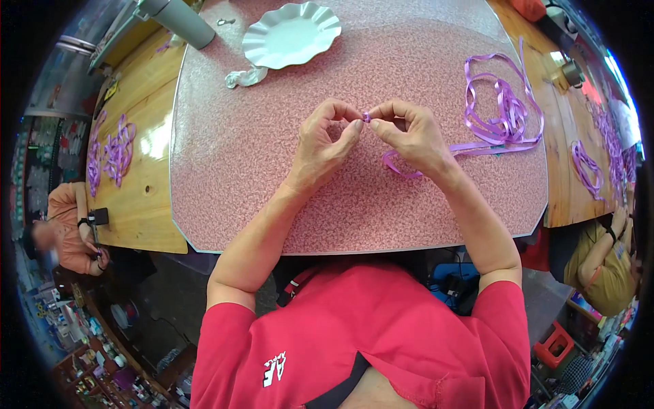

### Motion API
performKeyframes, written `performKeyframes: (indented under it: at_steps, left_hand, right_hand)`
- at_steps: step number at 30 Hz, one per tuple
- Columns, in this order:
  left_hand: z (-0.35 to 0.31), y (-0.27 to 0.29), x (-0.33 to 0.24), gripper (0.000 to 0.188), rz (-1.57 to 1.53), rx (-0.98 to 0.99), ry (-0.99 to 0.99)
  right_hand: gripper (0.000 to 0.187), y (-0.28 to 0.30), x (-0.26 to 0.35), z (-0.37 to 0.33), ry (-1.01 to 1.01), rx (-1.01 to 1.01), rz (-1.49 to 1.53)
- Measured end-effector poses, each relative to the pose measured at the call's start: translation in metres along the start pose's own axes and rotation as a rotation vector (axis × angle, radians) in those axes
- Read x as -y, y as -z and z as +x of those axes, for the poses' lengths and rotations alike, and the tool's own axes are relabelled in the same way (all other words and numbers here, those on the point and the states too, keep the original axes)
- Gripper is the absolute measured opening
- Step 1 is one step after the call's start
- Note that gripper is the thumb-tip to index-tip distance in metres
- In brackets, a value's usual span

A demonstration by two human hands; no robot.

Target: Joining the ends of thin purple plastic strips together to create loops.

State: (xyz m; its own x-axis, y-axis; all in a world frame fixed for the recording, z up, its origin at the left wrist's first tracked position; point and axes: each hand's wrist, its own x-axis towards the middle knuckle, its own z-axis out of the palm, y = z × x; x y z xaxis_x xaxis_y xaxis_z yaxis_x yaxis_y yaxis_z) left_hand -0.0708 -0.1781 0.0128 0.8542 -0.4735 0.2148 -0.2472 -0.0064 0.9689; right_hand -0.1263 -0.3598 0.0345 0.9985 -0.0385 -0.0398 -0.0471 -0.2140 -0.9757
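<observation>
Above the middle of the pink speckled table, my left hand [327, 142] and my right hand [411, 136] meet at their fingertips. Thumb and forefinger of each pinch a small folded or knotted bit of purple ribbon [366, 118] between them. A loose loop of purple ribbon [402, 172] hangs below my right hand. From under my right wrist a strand runs right to a tangled heap of purple ribbon [507, 112] on the table. The exact fold at my fingertips is too small to make out.
A pale scalloped plate [291, 37] and crumpled clear plastic [246, 77] lie at the far left, near a grey-green tumbler [178, 23]. Wooden tables on both sides hold more purple ribbon [119, 150]. One person [68, 228] sits left, another [599, 262] right.
</observation>
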Motion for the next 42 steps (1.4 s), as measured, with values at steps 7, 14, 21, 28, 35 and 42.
performKeyframes:
  at_steps: [7, 14, 21, 28, 35, 42]
  left_hand:
    - [-0.002, 0.000, 0.000, 0.010, 0.034, -0.022, 0.039]
    - [0.000, 0.002, 0.003, 0.010, 0.217, 0.023, -0.084]
    - [-0.001, 0.002, 0.002, 0.010, 0.177, 0.019, -0.035]
    - [-0.002, -0.002, 0.005, 0.009, 0.256, -0.005, -0.131]
    - [-0.002, -0.004, -0.001, 0.011, 0.195, -0.017, -0.052]
    - [-0.002, -0.006, 0.002, 0.010, 0.239, -0.025, -0.184]
  right_hand:
    - [0.017, -0.003, -0.001, -0.001, 0.080, -0.057, -0.129]
    - [0.020, -0.002, -0.001, -0.002, 0.099, -0.062, -0.059]
    - [0.020, 0.001, 0.004, -0.002, -0.085, 0.014, 0.039]
    - [0.018, 0.004, 0.007, -0.001, -0.116, 0.028, 0.010]
    - [0.020, 0.003, 0.003, -0.001, -0.082, -0.002, 0.018]
    - [0.020, 0.005, -0.002, -0.001, 0.014, 0.029, -0.044]
